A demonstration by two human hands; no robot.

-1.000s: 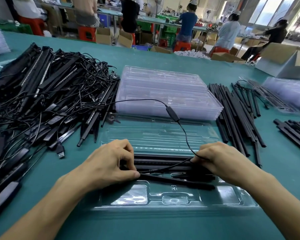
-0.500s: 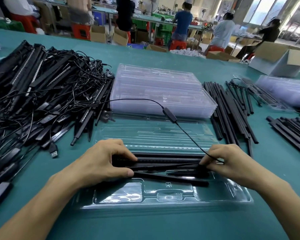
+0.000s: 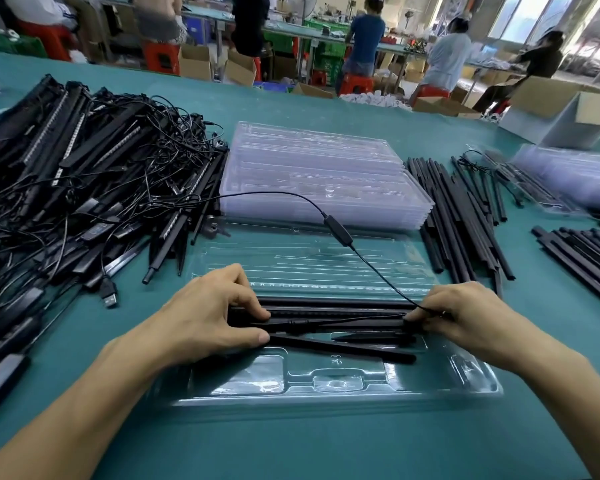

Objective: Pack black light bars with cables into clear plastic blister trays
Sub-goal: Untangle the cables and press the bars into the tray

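Two hands hold a set of black light bars (image 3: 333, 311) in the near half of an open clear tray (image 3: 336, 384) on the green table (image 3: 326, 445).

1. Orientation. The long axis of the light bars runs left to right, parallel to the long side of the tray. They lie side by side and level. One thinner black bar (image 3: 343, 348) lies just in front of them, tilted so that its right end sits closer to the person.
2. Left hand (image 3: 205, 313). Its fingers curl over the left end of the light bars and the thumb presses in from the near side, forming a pinch grip.
3. Right hand (image 3: 465, 317). Its fingers curl down over the right end of the light bars and grip it. The fingertips cover the point where the cable (image 3: 378, 271) meets the bars.
4. Cable route. The cable rises from the right fingertips toward the far left, passes through a small black switch box (image 3: 338, 231), then arcs left across the front of a stack of empty trays (image 3: 319, 174).

Other items: a tangled pile of bars and cables (image 3: 84, 185) lies to the left, and loose black rods (image 3: 458, 216) lie to the right of the stack, pointing away from the person.
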